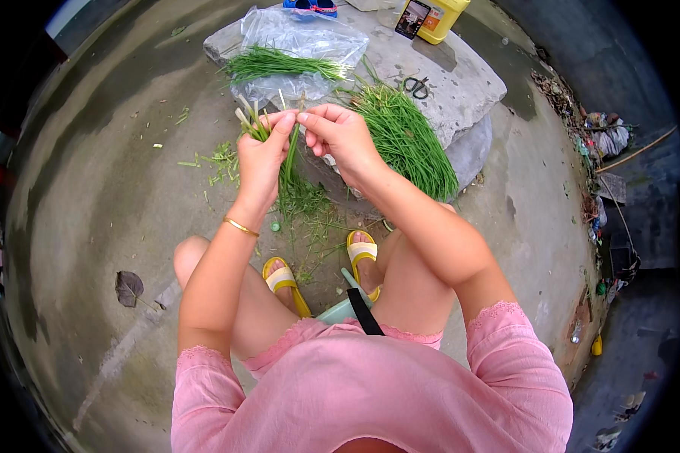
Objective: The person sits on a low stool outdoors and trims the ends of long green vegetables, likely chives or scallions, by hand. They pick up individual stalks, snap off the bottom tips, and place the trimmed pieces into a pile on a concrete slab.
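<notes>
My left hand point(263, 156) grips a small bunch of garlic chives point(248, 120), pale stem ends up and green leaves hanging below. Close beside it, my right hand point(343, 136) pinches one chive stalk point(302, 102) between thumb and forefinger; the two thumbs almost meet. To the right, a large heap of chives point(408, 139) lies on the edge of a stone slab point(459, 71), its leaves drooping over the side. Beyond my hands, a neat bundle of chives point(283, 65) rests on a clear plastic bag point(311, 34).
Black-handled scissors point(417, 88) lie on the slab behind the heap. Farther back are a yellow jug point(447, 17), a phone point(412, 18) leaning on it, and blue shoes point(311, 7). Chive trimmings point(224, 161) litter the concrete floor. Rubbish point(609, 136) lines the right wall.
</notes>
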